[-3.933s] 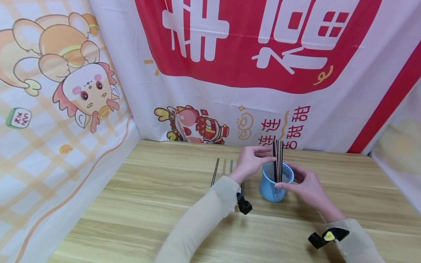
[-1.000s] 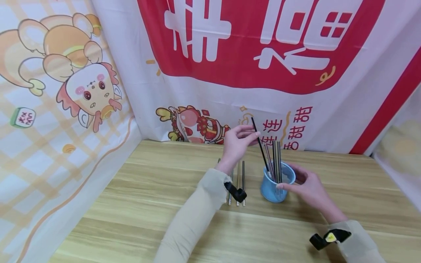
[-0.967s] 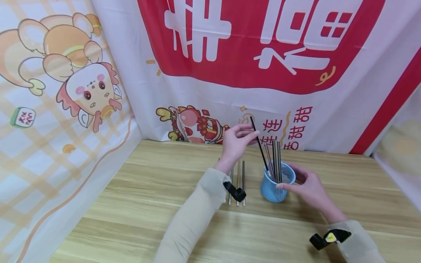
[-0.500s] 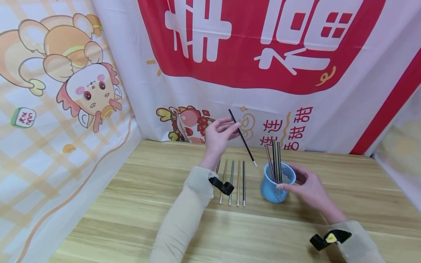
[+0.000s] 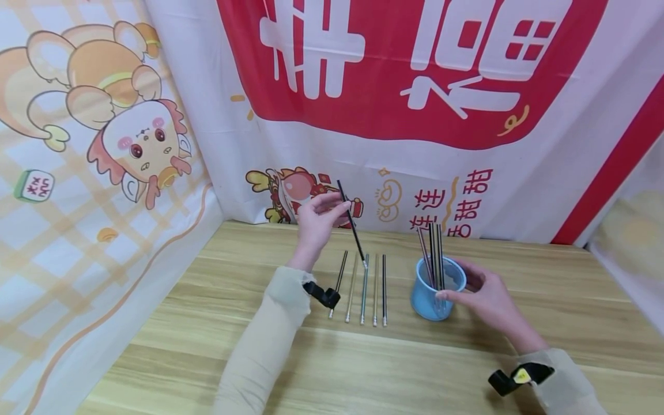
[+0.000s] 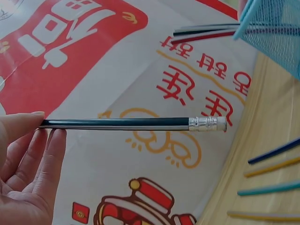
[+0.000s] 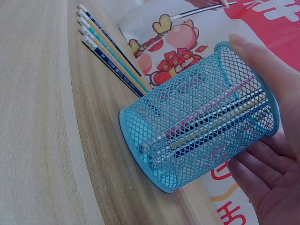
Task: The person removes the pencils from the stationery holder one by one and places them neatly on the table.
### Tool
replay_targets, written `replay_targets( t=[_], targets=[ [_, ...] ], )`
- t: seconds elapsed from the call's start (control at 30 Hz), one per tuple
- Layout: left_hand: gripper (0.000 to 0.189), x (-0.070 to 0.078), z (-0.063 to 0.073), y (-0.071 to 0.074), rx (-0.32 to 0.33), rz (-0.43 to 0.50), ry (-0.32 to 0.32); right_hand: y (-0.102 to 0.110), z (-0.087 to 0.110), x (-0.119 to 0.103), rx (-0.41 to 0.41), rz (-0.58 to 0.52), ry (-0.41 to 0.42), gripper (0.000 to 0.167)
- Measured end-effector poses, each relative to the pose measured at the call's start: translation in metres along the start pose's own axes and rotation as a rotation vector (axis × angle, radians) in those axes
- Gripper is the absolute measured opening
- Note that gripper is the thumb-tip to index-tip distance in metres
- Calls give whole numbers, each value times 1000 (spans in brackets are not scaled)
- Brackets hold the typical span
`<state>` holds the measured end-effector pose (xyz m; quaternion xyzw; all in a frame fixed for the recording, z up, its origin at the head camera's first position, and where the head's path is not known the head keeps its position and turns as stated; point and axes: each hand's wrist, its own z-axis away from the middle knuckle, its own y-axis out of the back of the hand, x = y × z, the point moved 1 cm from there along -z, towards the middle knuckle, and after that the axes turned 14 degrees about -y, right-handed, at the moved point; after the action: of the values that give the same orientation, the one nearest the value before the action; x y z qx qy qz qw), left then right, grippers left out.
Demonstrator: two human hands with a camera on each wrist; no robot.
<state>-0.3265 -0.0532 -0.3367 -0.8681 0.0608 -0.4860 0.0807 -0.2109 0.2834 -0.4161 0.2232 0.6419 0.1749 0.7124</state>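
My left hand (image 5: 315, 222) pinches a black pencil (image 6: 117, 123) between thumb and fingertips; its white eraser end slants down over a row of pencils on the table. My right hand (image 5: 490, 297) holds a light blue mesh pencil holder (image 7: 187, 122) by its rim, thumb at the near side and fingers behind it. Several pencils (image 5: 437, 253) stand in the holder, among them black ones and a pinkish one leaning left. To the holder's left lie several pencils side by side, eraser ends toward me, including a teal pencil (image 5: 365, 291) and a dark pencil (image 5: 384, 291).
The wooden table (image 5: 207, 351) meets a white curtain (image 5: 218, 167) with red print at its back edge. A patterned cloth (image 5: 67, 242) hangs along the left side. Black wrist cameras sit on both sleeves.
My left hand has drawn the black pencil up out of the holder and carried it left, over the row on the table. The right hand stays at the holder.
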Motion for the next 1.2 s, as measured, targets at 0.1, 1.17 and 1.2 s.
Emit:
replay_targets(
  t=[0.1,1.17,1.2],
  targets=[
    [32,-1,0,9,-6,-47,2,0,0,0,3,-1,-1,85],
    [27,-41,-1,57,-300,-432,186,0,-1,0,-3,-13,3,86],
    [27,-45,0,58,-302,-429,198,0,-1,0,-2,-13,3,86]
  ],
)
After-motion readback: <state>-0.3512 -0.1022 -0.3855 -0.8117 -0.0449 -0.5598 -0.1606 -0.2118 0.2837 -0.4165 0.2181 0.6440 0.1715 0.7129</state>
